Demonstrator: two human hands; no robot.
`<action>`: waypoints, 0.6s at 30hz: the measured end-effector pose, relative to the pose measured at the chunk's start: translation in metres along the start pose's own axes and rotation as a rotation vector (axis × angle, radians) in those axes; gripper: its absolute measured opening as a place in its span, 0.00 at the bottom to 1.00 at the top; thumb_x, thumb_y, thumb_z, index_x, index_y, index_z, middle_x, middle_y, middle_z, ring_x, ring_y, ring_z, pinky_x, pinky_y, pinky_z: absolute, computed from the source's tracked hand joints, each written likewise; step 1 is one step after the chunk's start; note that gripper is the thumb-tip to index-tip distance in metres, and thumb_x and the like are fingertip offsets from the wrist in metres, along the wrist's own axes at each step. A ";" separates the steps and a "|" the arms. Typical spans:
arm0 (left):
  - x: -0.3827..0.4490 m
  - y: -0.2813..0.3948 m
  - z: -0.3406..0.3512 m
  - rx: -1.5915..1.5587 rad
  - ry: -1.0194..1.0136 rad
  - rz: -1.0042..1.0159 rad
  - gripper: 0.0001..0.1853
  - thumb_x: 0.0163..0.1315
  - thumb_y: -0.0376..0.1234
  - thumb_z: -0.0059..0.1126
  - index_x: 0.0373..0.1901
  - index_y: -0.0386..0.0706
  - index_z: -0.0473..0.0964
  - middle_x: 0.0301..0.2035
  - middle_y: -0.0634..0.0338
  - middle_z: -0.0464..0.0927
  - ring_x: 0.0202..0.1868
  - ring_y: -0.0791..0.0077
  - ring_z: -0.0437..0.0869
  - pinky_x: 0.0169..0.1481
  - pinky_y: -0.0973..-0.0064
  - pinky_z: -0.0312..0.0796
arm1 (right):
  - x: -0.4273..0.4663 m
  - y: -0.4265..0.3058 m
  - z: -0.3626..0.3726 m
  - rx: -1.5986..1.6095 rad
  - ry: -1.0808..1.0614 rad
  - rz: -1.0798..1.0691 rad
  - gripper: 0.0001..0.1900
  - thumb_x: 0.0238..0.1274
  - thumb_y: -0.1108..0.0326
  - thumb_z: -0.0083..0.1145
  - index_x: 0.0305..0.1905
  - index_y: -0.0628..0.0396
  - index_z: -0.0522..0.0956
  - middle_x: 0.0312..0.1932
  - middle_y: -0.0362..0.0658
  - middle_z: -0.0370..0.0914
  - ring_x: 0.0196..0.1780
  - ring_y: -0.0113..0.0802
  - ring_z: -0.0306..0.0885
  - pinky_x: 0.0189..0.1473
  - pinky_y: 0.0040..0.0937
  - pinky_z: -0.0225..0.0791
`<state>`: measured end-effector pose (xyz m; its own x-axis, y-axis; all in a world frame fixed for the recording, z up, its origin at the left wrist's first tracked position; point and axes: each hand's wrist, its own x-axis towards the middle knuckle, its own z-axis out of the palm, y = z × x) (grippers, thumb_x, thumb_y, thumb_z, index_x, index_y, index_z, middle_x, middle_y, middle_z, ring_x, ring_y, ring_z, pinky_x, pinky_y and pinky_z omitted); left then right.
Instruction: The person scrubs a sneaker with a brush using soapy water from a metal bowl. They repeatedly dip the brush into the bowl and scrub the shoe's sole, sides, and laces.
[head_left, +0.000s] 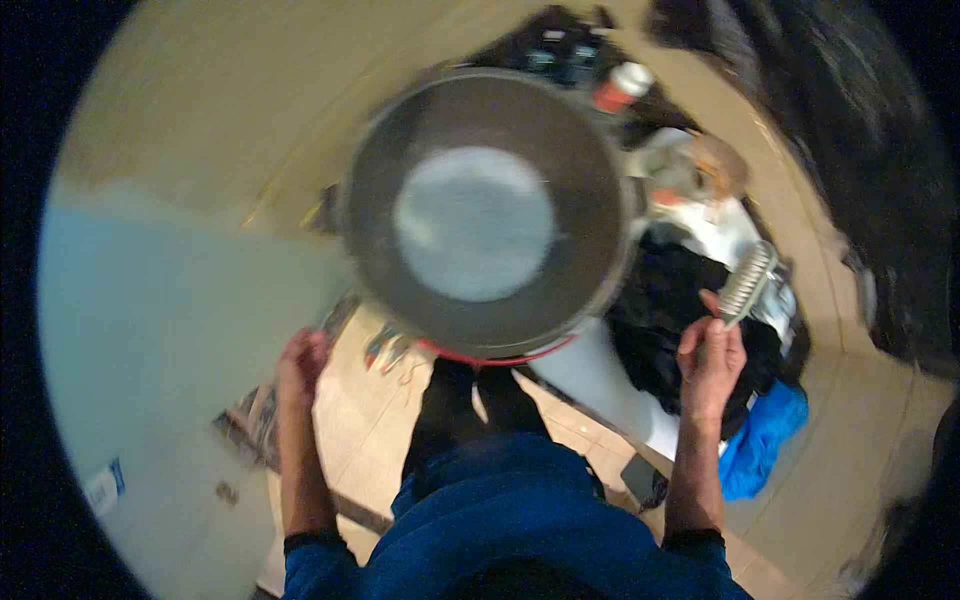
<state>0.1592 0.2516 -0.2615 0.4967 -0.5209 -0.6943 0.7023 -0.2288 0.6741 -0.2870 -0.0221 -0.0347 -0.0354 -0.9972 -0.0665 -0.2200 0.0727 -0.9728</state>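
Observation:
A large round dark tub (487, 322) stands before me, with pale, bluish-white liquid or a pale bottom (474, 225) in its middle; which of the two I cannot tell. A scrubbing brush or similar bristled tool (748, 281) is in my right hand (711, 367), pinched at its lower end between thumb and fingers, to the right of the tub. My left hand (301, 364) hangs to the lower left of the tub, not touching it, its fingers curled. Blur hides whether anything lies in them. A red curved rim (540, 355) shows under the tub's near edge.
Black cloth (667, 300) and a blue cloth or bag (765, 439) lie at right. A white-capped red bottle (624, 86) and dark bottles (562, 56) stand beyond the tub. A pale surface (187, 315) spans the left. Dark plastic or cloth (847, 150) covers the upper right.

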 end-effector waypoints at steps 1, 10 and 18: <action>-0.011 0.016 0.024 0.016 0.113 0.011 0.22 0.65 0.38 0.47 0.58 0.38 0.68 0.43 0.56 0.79 0.40 0.70 0.81 0.45 0.75 0.73 | -0.004 -0.002 -0.015 -0.019 0.041 0.010 0.19 0.70 0.56 0.49 0.56 0.58 0.73 0.18 0.33 0.69 0.15 0.15 0.55 0.14 0.16 0.46; -0.093 0.110 0.120 0.090 -0.045 0.427 0.20 0.67 0.41 0.52 0.55 0.40 0.71 0.39 0.61 0.79 0.32 0.80 0.78 0.35 0.86 0.67 | -0.051 0.008 -0.097 -0.041 0.089 0.094 0.14 0.66 0.61 0.56 0.51 0.57 0.76 0.21 0.33 0.71 0.20 0.16 0.63 0.21 0.17 0.58; -0.164 0.137 0.315 0.557 -0.395 0.623 0.15 0.66 0.36 0.53 0.50 0.38 0.74 0.39 0.56 0.81 0.35 0.77 0.81 0.39 0.80 0.70 | -0.080 0.044 -0.113 -0.217 -0.233 0.072 0.13 0.59 0.68 0.62 0.48 0.61 0.77 0.28 0.43 0.78 0.30 0.23 0.73 0.34 0.26 0.69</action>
<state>0.0133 0.0465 0.0248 0.4204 -0.9020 -0.0979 -0.0306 -0.1219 0.9921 -0.4036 0.0630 -0.0470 0.1600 -0.9652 -0.2068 -0.4288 0.1208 -0.8953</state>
